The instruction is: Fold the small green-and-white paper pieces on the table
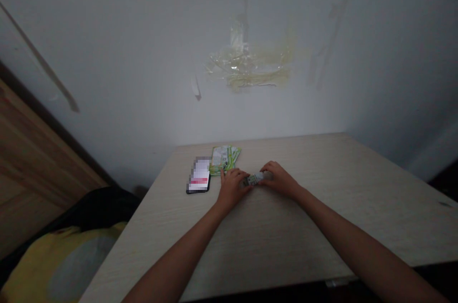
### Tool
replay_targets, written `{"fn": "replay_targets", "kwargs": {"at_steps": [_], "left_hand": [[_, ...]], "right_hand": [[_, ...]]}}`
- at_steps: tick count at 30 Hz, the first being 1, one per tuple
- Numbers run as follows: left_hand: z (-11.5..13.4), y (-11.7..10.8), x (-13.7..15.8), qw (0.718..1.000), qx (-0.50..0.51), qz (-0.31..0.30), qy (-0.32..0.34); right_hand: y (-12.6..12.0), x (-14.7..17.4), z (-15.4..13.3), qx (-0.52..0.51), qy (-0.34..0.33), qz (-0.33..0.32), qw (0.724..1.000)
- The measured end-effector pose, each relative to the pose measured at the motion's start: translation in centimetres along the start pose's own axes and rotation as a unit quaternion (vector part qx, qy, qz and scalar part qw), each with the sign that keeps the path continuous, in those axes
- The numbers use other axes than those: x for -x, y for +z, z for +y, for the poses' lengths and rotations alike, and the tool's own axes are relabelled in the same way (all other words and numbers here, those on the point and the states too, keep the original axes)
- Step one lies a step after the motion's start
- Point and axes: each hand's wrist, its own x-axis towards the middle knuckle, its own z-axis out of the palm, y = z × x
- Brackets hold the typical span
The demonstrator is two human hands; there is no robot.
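Phone [199, 176], apparent packets [222, 157] near hands [232, 187].

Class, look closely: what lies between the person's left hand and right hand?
In the head view, a small white-and-green item spans the gap between the left hand and right hand, touching both.

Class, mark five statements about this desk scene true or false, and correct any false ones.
1. The left hand and right hand both hold a small item. True.
2. The phone lies left of the green packets. True.
3. The phone's screen is dark. False: it is lit, with a red band.
4. The green packets lie right of the right hand. False: they lie to its left, just beyond the left hand.
5. Clear tape is stuck to the wall. True.
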Motion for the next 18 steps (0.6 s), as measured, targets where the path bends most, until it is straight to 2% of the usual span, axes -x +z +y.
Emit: {"fn": "replay_targets", "kwargs": {"at_steps": [4,11,18], "left_hand": [[0.05,-0.20,0.06,1.000,-0.013,-0.010,0.001],[0.05,-0.16,0.12,1.000,-0.012,-0.006,0.004],[0.04,-0.08,0.11,1.000,-0.013,-0.003,0.004]], "right_hand": [[0.06,0.05,0.15,-0.003,-0.008,0.002,1.000],[-0.24,-0.11,0.14,-0.028,-0.091,-0.014,0.995],[-0.30,-0.24,-0.02,-0.002,-0.082,-0.031,0.996]]}}
